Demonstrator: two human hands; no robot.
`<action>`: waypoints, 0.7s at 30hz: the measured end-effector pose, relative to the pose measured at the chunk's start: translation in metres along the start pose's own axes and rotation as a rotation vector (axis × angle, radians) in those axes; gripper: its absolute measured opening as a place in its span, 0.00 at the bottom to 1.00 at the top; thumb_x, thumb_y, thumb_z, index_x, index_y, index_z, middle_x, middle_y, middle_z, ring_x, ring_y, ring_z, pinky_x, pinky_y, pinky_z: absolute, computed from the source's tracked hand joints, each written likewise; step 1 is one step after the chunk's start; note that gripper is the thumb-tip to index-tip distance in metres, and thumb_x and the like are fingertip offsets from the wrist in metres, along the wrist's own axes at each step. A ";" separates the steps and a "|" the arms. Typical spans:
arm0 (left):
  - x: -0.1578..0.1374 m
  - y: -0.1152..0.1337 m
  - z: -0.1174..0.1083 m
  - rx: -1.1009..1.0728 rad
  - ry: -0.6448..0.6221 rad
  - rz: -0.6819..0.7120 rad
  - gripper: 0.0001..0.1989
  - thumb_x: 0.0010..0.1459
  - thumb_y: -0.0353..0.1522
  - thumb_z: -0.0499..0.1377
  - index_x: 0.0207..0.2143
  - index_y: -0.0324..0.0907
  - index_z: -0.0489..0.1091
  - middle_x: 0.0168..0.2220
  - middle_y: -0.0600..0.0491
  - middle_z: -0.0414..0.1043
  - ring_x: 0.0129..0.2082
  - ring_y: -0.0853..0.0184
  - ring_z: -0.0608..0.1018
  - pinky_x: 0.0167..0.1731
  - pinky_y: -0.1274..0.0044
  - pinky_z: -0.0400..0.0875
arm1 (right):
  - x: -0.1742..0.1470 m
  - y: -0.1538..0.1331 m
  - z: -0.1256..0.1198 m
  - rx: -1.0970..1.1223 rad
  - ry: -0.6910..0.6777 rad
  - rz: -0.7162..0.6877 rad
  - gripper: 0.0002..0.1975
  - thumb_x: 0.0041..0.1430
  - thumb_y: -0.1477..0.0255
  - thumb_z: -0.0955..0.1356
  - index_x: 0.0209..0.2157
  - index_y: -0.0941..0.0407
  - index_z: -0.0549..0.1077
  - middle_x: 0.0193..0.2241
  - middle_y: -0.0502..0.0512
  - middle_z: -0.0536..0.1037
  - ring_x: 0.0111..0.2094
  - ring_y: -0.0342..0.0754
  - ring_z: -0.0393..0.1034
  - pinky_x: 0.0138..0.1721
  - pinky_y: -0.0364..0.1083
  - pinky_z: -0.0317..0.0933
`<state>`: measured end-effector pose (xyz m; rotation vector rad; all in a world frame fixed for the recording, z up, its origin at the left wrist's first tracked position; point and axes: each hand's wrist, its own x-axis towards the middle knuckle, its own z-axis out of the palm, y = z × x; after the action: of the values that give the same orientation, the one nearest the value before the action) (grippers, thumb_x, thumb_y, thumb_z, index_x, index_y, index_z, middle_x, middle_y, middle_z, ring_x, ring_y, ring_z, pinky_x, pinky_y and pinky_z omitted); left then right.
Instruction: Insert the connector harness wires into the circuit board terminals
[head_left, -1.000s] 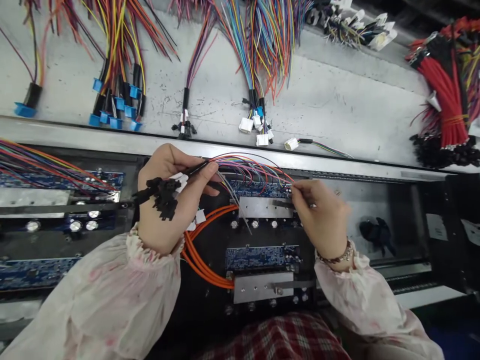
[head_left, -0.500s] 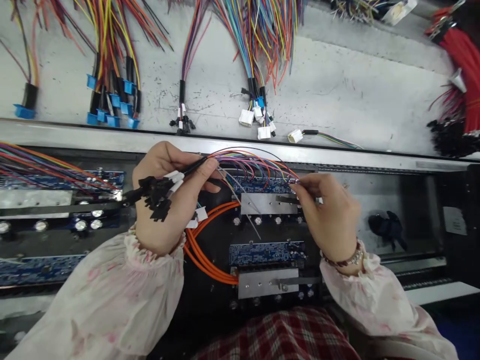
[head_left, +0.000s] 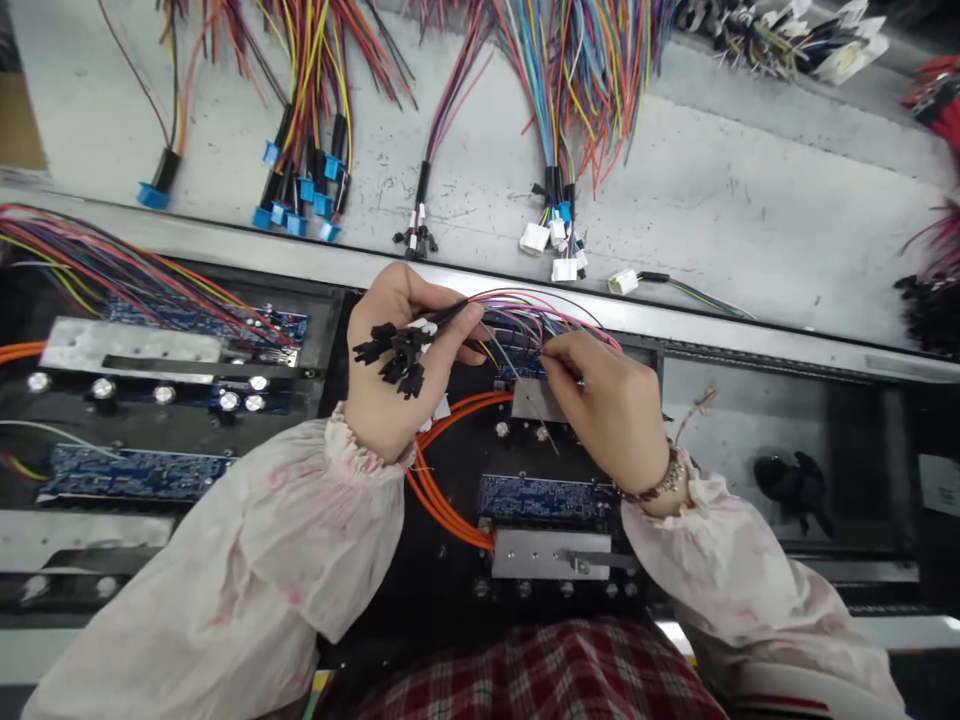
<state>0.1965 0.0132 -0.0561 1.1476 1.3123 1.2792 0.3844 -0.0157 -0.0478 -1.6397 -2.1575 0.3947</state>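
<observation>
My left hand (head_left: pixel 439 365) is closed round the black sleeve of a wire harness, its black connectors (head_left: pixel 401 355) lying across the back of my thumb and palm. From it, coloured wires (head_left: pixel 525 300) arch right to the upper blue circuit board (head_left: pixel 514 368). My right hand (head_left: pixel 611 410) pinches at the top edge of that board, its fingertips close together. What they grip is small and mostly hidden, probably a wire end. Thin pale wires (head_left: pixel 525 390) hang down over the metal plate (head_left: pixel 529 400) below the board.
Orange cables (head_left: pixel 439 500) curve down to a second board (head_left: pixel 540 497) with a metal plate (head_left: pixel 551 555). Wired boards (head_left: pixel 202 325) lie left. Beyond the metal rail (head_left: pixel 315 255), harnesses with blue connectors (head_left: pixel 296 222) and white connectors (head_left: pixel 534 238) rest on a grey shelf. A dark object (head_left: pixel 795 485) lies right.
The view has swung left, so the scene sits further right. My right hand has moved left along the board, closer to my left hand, which keeps its hold on the harness.
</observation>
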 end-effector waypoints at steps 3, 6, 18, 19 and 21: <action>0.000 -0.002 -0.001 -0.023 -0.011 -0.004 0.14 0.53 0.32 0.69 0.30 0.45 0.64 0.33 0.53 0.77 0.30 0.62 0.83 0.23 0.74 0.82 | 0.000 0.002 0.005 0.006 -0.014 0.011 0.07 0.63 0.75 0.64 0.36 0.56 0.74 0.32 0.52 0.80 0.32 0.43 0.73 0.34 0.42 0.59; 0.000 -0.004 0.000 -0.047 -0.001 -0.012 0.14 0.53 0.32 0.69 0.30 0.44 0.64 0.32 0.53 0.77 0.29 0.62 0.82 0.24 0.74 0.82 | 0.000 0.001 0.006 0.016 -0.011 0.016 0.07 0.61 0.76 0.64 0.35 0.56 0.75 0.32 0.52 0.80 0.32 0.43 0.73 0.33 0.43 0.60; 0.001 -0.003 -0.002 -0.084 -0.010 -0.018 0.13 0.54 0.30 0.68 0.30 0.45 0.63 0.35 0.53 0.75 0.31 0.61 0.83 0.26 0.71 0.83 | -0.011 -0.003 -0.003 -0.061 0.035 -0.018 0.07 0.65 0.71 0.65 0.40 0.56 0.75 0.35 0.53 0.80 0.36 0.46 0.74 0.39 0.45 0.64; 0.000 -0.003 -0.002 -0.088 -0.011 -0.016 0.13 0.54 0.30 0.68 0.30 0.45 0.63 0.35 0.53 0.75 0.31 0.61 0.83 0.27 0.71 0.83 | -0.015 -0.005 -0.007 -0.086 0.027 -0.030 0.07 0.65 0.70 0.66 0.39 0.56 0.75 0.35 0.55 0.79 0.37 0.47 0.73 0.40 0.46 0.65; 0.000 -0.004 -0.001 -0.093 -0.011 -0.013 0.13 0.53 0.30 0.68 0.30 0.45 0.63 0.34 0.53 0.75 0.31 0.61 0.82 0.27 0.71 0.83 | -0.022 -0.009 -0.015 -0.128 -0.022 -0.054 0.08 0.65 0.69 0.66 0.36 0.56 0.75 0.33 0.57 0.77 0.37 0.49 0.71 0.40 0.48 0.65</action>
<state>0.1957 0.0133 -0.0597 1.0777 1.2375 1.3094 0.3890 -0.0393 -0.0332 -1.6466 -2.2805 0.2640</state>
